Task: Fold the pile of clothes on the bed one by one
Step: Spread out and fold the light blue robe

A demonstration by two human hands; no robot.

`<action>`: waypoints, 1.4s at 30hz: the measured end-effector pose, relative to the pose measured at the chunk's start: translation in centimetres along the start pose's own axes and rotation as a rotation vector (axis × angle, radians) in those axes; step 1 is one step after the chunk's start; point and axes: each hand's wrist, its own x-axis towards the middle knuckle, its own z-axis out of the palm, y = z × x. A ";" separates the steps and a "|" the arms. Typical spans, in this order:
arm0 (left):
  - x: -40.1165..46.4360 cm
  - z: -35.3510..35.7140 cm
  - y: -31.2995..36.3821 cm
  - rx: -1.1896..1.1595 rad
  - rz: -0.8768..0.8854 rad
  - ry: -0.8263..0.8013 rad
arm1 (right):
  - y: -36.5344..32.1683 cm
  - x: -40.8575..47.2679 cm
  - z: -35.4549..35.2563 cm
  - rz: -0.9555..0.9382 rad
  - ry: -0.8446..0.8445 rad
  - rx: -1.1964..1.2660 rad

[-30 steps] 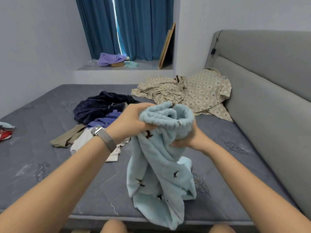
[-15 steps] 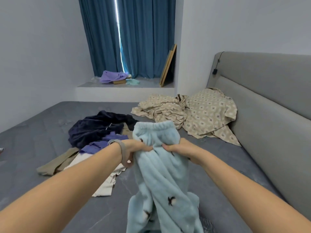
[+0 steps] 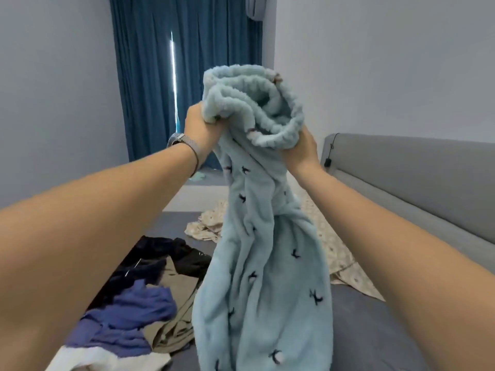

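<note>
Looking through the head view, I see my left hand (image 3: 201, 129) and right hand (image 3: 300, 145) both clenched on the bunched waistband of the pale blue fleece (image 3: 263, 263), raised high over the bed (image 3: 375, 330). Its long axis hangs straight down from my fists, twisted. The hands sit close, level, equally near. I judge they must spread sideways to open it flat. The pile (image 3: 150, 298) waits lower left.

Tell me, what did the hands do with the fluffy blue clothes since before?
Both hands, left hand and right hand, lifted the fluffy blue garment up high, so it now hangs down. Both kept gripping its waistband. The clothes pile stayed on the bed.
</note>
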 end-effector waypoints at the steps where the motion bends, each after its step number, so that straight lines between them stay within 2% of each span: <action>1: -0.9 0.2 -1.4 0.049 0.010 -0.034 | 1.6 -0.7 0.2 0.022 -0.037 0.004; 3: -4.8 0.6 -5.8 0.196 0.026 -0.125 | 6.2 -3.8 0.7 0.060 -0.137 -0.053; 6: -13.9 0.7 -13.7 0.481 -0.089 -0.418 | 14.2 -10.5 1.6 0.262 -0.371 -0.128; 8: -21.4 0.4 -18.4 0.441 -0.129 -0.627 | 18.8 -16.3 1.5 0.374 -0.576 -0.186; 10: -29.4 -0.1 -22.3 0.369 -0.038 -0.850 | 22.4 -23.8 0.8 0.315 -0.836 -0.391; 11: -33.4 -0.6 -24.4 0.364 -0.047 -0.961 | 24.2 -28.3 0.5 0.319 -0.918 -0.434; 13: -41.6 -2.3 -27.8 0.352 -0.205 -1.167 | 26.6 -37.0 0.1 0.457 -1.041 -0.391; 14: -45.2 -3.0 -29.6 0.278 -0.257 -1.187 | 27.3 -40.6 0.0 0.489 -1.064 -0.356; 15: -48.8 -3.7 -31.5 0.254 -0.242 -1.129 | 28.4 -43.9 0.0 0.462 -1.021 -0.356; 16: -51.7 -4.7 -33.0 0.363 -0.215 -1.003 | 28.9 -46.3 0.1 0.432 -0.972 -0.377; 17: -53.4 -5.5 -33.5 0.435 -0.202 -0.985 | 28.7 -47.6 0.1 0.437 -0.969 -0.292; 18: -54.0 -5.3 -33.5 0.518 -0.119 -0.964 | 28.9 -48.5 0.4 0.509 -0.967 -0.284; 19: -54.2 -5.2 -32.8 0.530 -0.072 -0.941 | 28.8 -48.8 1.0 0.533 -0.873 -0.325; 20: -54.4 -5.1 -32.7 0.528 -0.064 -0.964 | 27.8 -49.2 0.3 0.477 -0.861 -0.361; 21: -54.6 -5.1 -32.0 0.502 -0.111 -0.989 | 30.0 -51.0 0.4 0.414 -0.876 -0.428; 22: -54.7 -5.0 -31.4 0.463 -0.154 -0.983 | 31.7 -53.2 0.0 0.511 -0.855 -0.378; 23: -54.9 -4.7 -31.7 0.435 -0.223 -0.981 | 32.6 -54.4 -0.2 0.472 -0.907 -0.476; 24: -55.6 -4.7 -31.9 0.431 -0.192 -0.932 | 33.6 -56.1 -0.4 0.501 -0.838 -0.449; 25: -56.9 -4.8 -32.3 0.406 -0.206 -0.892 | 32.6 -56.5 -0.8 0.493 -0.790 -0.422; 27: -59.1 -5.1 -31.7 0.365 -0.289 -0.867 | 28.2 -56.2 -0.8 0.520 -0.805 -0.422; 28: -59.4 -5.5 -31.1 0.348 -0.351 -0.851 | 26.3 -56.3 -1.4 0.599 -0.767 -0.391; 29: -58.8 -5.8 -30.3 0.354 -0.396 -0.893 | 24.6 -55.6 -1.9 0.761 -0.718 -0.341; 30: -58.1 -7.1 -29.3 0.404 -0.326 -0.987 | 23.1 -55.2 -2.4 0.857 -0.669 -0.332; 31: -58.7 -8.3 -28.9 0.335 -0.259 -0.947 | 23.3 -55.8 -2.3 0.811 -0.661 -0.401; 32: -58.8 -8.9 -28.2 0.250 -0.366 -0.927 | 22.6 -55.3 -2.8 0.797 -0.695 -0.425; 34: -59.2 -8.5 -26.5 0.088 -0.572 -0.958 | 22.2 -56.0 -3.2 0.784 -0.756 -0.318; 35: -58.9 -8.0 -25.1 0.181 -0.642 -0.876 | 21.7 -55.9 -3.5 0.797 -0.730 -0.277; 37: -60.5 -9.4 -23.8 0.278 -0.554 -0.899 | 19.8 -55.6 -3.6 0.741 -0.828 -0.385; 40: -60.8 -10.1 -21.5 0.299 -0.514 -0.926 | 19.2 -57.1 -5.0 0.697 -0.918 -0.413; 42: -61.4 -10.3 -21.3 0.357 -0.341 -1.015 | 16.9 -57.0 -5.7 0.737 -0.961 -0.390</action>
